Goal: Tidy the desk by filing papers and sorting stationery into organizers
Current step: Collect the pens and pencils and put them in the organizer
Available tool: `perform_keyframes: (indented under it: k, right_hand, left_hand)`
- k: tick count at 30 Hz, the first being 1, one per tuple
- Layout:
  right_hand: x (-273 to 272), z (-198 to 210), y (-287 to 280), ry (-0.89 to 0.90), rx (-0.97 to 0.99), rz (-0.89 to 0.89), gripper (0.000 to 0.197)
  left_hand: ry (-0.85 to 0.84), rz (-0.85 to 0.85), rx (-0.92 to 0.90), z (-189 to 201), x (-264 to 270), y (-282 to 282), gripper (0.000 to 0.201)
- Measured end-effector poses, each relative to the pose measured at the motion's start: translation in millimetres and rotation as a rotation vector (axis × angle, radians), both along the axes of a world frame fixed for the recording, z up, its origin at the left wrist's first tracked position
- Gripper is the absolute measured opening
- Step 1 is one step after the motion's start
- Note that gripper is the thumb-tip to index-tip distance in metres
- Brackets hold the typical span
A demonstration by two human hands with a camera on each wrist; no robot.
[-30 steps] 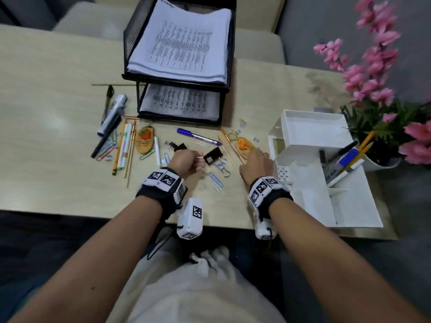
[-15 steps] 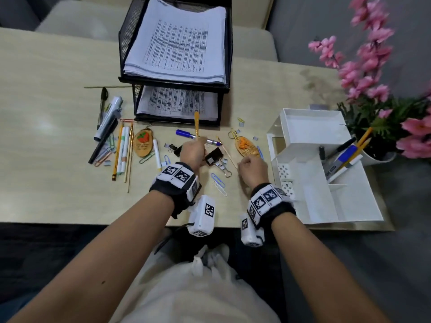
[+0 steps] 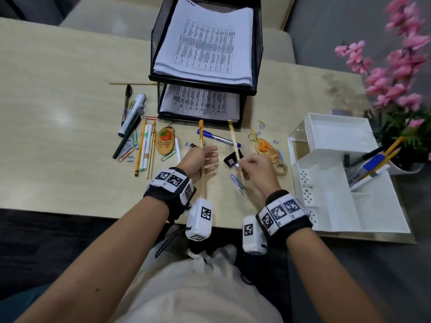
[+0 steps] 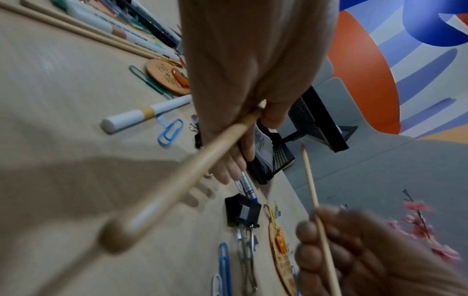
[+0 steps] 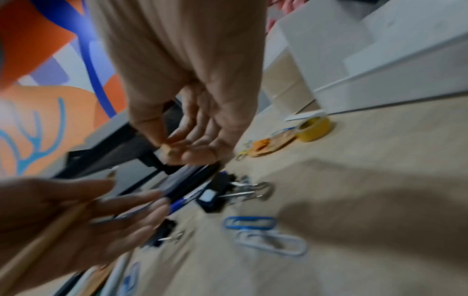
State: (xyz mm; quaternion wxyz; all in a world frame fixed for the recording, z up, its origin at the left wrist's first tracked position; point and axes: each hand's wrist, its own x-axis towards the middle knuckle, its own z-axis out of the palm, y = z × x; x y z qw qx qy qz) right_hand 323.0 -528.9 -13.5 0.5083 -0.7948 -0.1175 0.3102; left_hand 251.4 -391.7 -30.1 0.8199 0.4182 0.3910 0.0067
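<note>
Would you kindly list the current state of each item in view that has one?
Left hand: grips a paintbrush, lifted off the desk.
Right hand: pinches a thin brush, lifted.
Upper tray: holds stacked papers.
Lower tray: holds papers.
White organizer: pens in one compartment.
Binder clip: lying on desk.

The right wrist view is blurred by motion, so the right hand (image 5: 192, 112) shows no clear fingertips, and the thin stick it holds is almost hidden between thumb and fingers (image 5: 200, 152). The left hand (image 5: 63, 226) is cut off by the left edge there. In the left wrist view the near end of the brush handle (image 4: 177, 170) is out of focus. The print on the papers (image 3: 205, 47) is too small to read in the head view.
</note>
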Motion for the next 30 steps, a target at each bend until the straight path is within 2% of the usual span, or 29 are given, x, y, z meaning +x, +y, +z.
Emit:
perform_keyframes:
  k: [3,6,7,9,12,15,17,20,22,25,28,30]
  right_hand:
    - [-11.2,4.4,26.2,0.026,-0.047,0.217,0.023]
    - [-0.4,-0.8,52.1,0.011,-0.084,0.258,0.021]
    - [7.6,-4.2,61.2,-0.068,-0.113,0.23,0.017]
    - [25.1,-13.3,78.6,-0.339,-0.264,0.215,0.011]
    - [42.7,-28.8,93.0,-0.669,-0.531,0.378,0.021]
    - [46.0,-38.3,95.7,-0.767,-0.717,0.553,0.023]
    - [45.1,-39.3,94.6,-0.795,-0.757,0.545,0.023]
    - [38.1,-30.0,94.9,-0.655,-0.569,0.376,0.018]
    - [16.4,-16.7,99.9,-0.399,-0.321,0.259,0.015]
    - [-22.9,-2.8,109.8,-0.133,-0.099,0.301,0.025]
    - [-43.9,-4.2,116.8,0.062,-0.03,0.315,0.026]
    - [-48.7,-13.8,120.6,-0.023,-0.128,0.266,0.031]
  left_hand:
    - [-0.038,0.03,0.037,5.6,-1.2,9.8,0.031]
    - [-0.028,0.189,0.116,11.0,-6.7,28.8,0.031]
    - [-0.014,0.238,0.136,11.5,-10.0,36.8,0.029]
    - [0.03,0.271,0.212,10.3,-19.4,54.0,0.028]
    - [0.096,0.276,0.294,3.0,-35.3,75.5,0.028]
    - [0.145,0.309,0.272,-0.7,-47.9,88.2,0.027]
    - [0.151,0.321,0.208,-3.2,-50.6,92.0,0.029]
    - [0.129,0.325,0.116,-1.1,-46.0,89.6,0.028]
    - [0.098,0.284,0.101,0.5,-39.5,84.7,0.023]
    - [0.036,0.216,0.122,-1.4,-32.0,81.6,0.028]
    - [0.003,0.228,0.177,-0.8,-33.1,86.9,0.031]
    - [0.064,0.224,0.329,2.4,-38.5,94.0,0.03]
